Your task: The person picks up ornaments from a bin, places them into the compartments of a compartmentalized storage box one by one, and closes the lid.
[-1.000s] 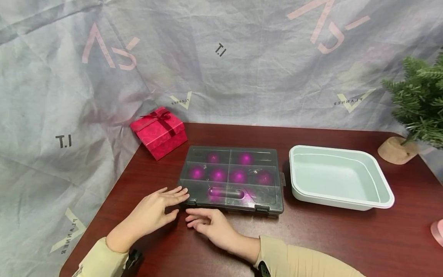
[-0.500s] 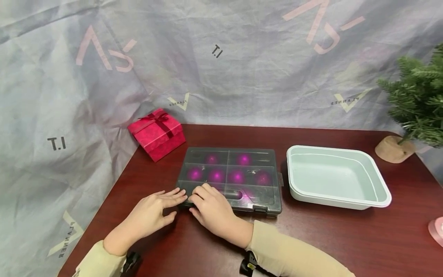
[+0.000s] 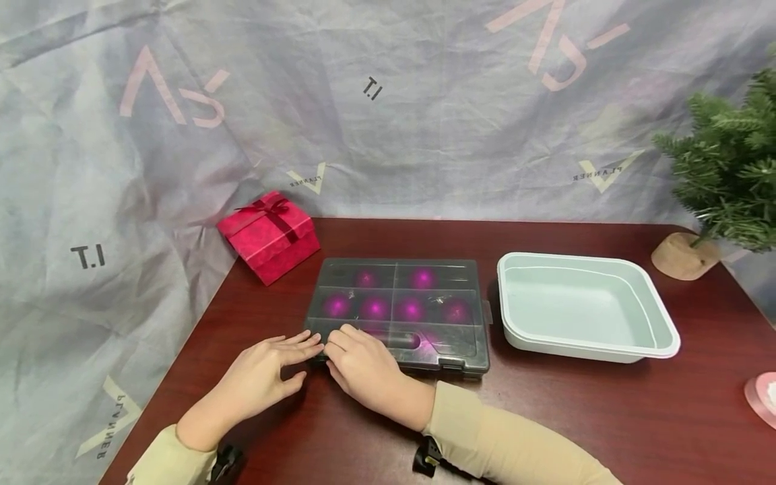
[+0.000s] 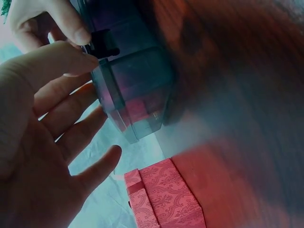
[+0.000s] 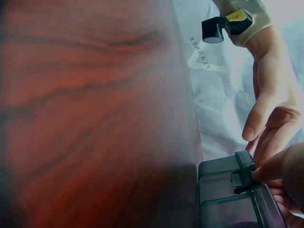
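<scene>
A dark see-through compartment box lies lidded on the table, with several glowing purple round things inside. My left hand rests its straight fingertips on the box's left front corner. Just beside it, my right hand curls its fingers over the front edge of the lid. In the right wrist view, the right thumb presses the black latch while the fingers lie on the lid side. The left wrist view also shows this latch under the right thumb. In the head view, the right hand hides it.
Right of the box stands a pale green plastic basin. A red gift box with a ribbon sits at the back left. A small fir tree in a wooden base is at the far right, with a pink roll near the right edge.
My right hand has risen from the table in front of the box onto its left latch and lid edge. The left hand has stayed at the corner. The box lid remains down.
</scene>
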`<state>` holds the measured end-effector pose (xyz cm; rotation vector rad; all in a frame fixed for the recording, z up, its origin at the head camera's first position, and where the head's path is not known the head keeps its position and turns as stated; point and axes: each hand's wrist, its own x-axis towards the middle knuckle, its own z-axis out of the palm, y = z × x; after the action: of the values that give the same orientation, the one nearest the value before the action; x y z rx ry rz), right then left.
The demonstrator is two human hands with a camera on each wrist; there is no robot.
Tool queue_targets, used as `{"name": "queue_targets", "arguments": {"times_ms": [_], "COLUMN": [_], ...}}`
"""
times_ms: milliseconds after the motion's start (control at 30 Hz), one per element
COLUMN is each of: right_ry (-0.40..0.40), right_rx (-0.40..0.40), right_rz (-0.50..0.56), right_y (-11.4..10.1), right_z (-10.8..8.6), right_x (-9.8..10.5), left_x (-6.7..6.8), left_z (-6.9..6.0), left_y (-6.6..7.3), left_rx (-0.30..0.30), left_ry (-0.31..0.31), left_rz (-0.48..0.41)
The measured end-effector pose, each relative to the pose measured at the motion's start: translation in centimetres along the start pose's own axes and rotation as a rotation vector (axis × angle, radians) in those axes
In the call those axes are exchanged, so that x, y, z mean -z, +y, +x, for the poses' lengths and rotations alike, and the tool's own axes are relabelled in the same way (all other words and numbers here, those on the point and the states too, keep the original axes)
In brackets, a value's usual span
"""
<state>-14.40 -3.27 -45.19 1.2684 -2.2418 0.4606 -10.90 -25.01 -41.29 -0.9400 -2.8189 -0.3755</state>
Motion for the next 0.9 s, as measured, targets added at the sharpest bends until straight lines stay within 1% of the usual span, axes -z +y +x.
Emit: {"name": "queue_targets", "arguments": {"times_ms": [167, 300, 500, 700, 900], "right_ry": [0.025, 0.019, -0.056, -0.126, -0.151], "right_rx": [0.013, -0.005, -0.065, -0.116, -0.133], "right_rz": [0.006, 0.005, 0.024, 0.030, 0.037], "right_y": [0.1, -0.1, -0.6, -0.7, -0.6], "right_z": [0.1, 0.2, 0.2, 0.4, 0.7], "right_x": [0.0, 0.0, 0.2, 0.6, 1.1], "left_x": [0.2, 0.3, 0.0, 0.0, 0.2], "left_z": [0.2, 0.1, -0.3, -0.4, -0.1], "left_y": [0.0, 0.0, 0.0, 0.0, 0.1], "left_rx": [-0.004, 0.000, 0.015, 0.017, 0.011], "left_ry": [0.003, 0.003, -0.014, 0.004, 0.024], "left_rz": [0.013, 0.007, -0.033, -0.032, -0.026]}}
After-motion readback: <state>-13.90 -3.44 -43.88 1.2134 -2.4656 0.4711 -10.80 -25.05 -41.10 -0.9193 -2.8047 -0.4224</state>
